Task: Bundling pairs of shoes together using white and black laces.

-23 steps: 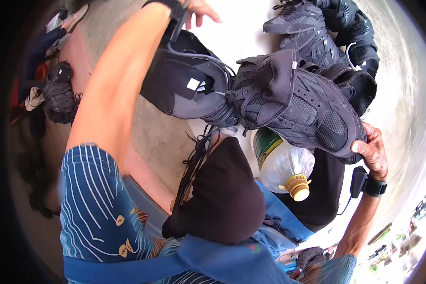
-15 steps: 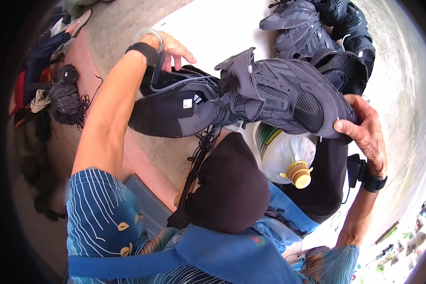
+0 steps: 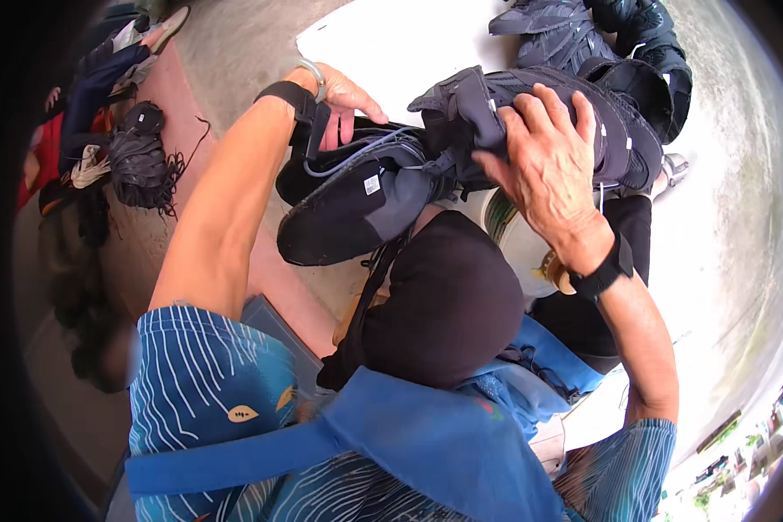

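Our right hand (image 3: 548, 170) spread open across the dark shoe upper (image 3: 616, 130), which ran sideways beyond our knee (image 3: 444, 300); our left hand (image 3: 339, 96), off its left end, half-curled, grip unclear.

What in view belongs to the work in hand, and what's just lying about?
Work in hand:
dark shoe upper under the right hand
white-tagged upper beside the left hand
probably the dark uppers beyond

Apparently lying about:
clear bottle, partly hidden by the right hand
dark bundle at far left
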{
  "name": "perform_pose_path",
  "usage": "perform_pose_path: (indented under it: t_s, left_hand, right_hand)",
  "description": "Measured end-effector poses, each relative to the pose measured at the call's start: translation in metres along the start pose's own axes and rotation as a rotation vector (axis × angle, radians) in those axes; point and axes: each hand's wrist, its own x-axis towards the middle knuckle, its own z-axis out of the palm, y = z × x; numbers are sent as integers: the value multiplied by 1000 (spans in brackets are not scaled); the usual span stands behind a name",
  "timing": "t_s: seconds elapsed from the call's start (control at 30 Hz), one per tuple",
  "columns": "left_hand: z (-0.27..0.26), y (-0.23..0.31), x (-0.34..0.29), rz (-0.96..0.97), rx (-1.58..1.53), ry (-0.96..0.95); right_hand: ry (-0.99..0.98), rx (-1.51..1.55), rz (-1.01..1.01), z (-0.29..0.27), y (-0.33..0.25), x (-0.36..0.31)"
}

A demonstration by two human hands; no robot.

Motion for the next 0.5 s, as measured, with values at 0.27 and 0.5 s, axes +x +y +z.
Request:
perform_pose_path:
  t_s: [0.27, 0.5]
  left_hand:
    - [-23, 0, -16, 104, -41, 320]
    - [-1, 8, -9, 128, -41, 54]
  right_hand:
    - [54, 284, 54, -13, 46, -19]
    - [78, 580, 455, -28, 98, -46]
